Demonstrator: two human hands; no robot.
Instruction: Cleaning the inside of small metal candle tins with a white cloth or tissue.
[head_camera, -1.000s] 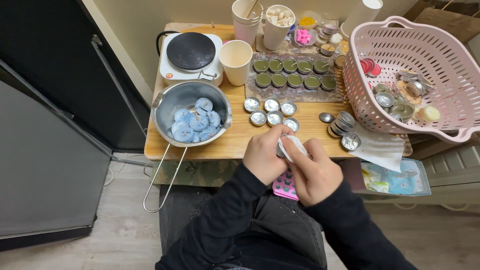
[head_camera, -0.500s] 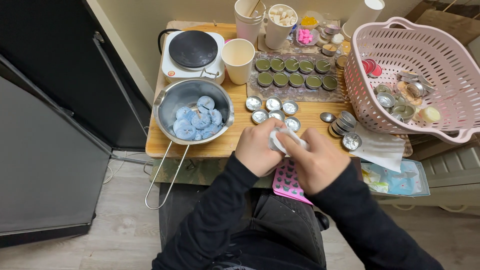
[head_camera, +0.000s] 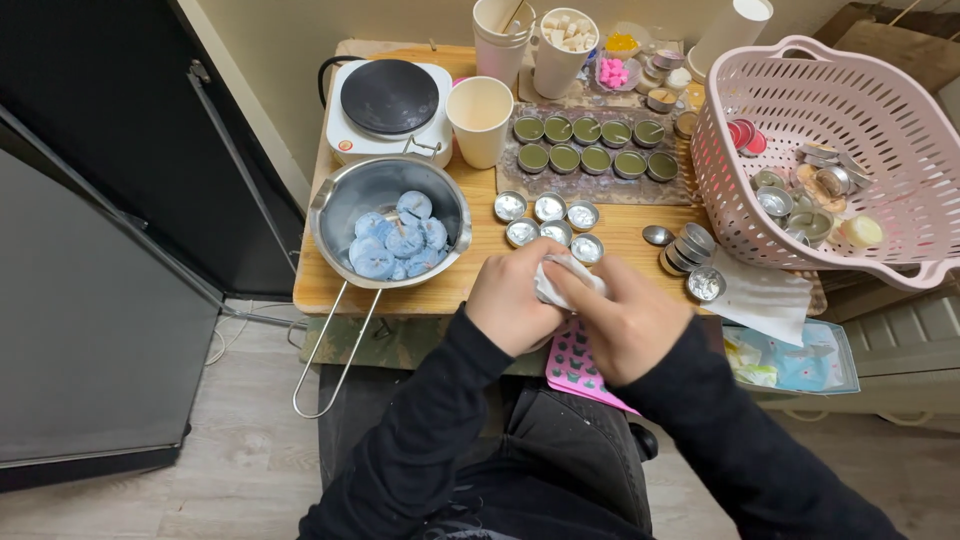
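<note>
My left hand (head_camera: 515, 297) and my right hand (head_camera: 622, 318) meet at the near edge of a small wooden table (head_camera: 470, 260). Both are closed around a crumpled white tissue (head_camera: 562, 279); what it wraps is hidden. Just beyond my fingers stand several empty small silver tins (head_camera: 548, 218). Under my right hand, on my lap, lies a pink silicone mould (head_camera: 578, 365). Left of my hands sits a metal saucepan (head_camera: 389, 222) with several pale blue wax discs (head_camera: 398, 240) in it.
A small hot plate (head_camera: 388, 103) and paper cups (head_camera: 481, 118) stand behind the pan. Several tins of green wax (head_camera: 586, 145) rest on a mat. A pink laundry basket (head_camera: 830, 150) with tins is at the right, a stack of tins (head_camera: 685, 250) and a white tissue (head_camera: 762, 292) beside it.
My hands have stayed together on the tissue, shifting slightly as they rub it. Nothing else on the table has moved.
</note>
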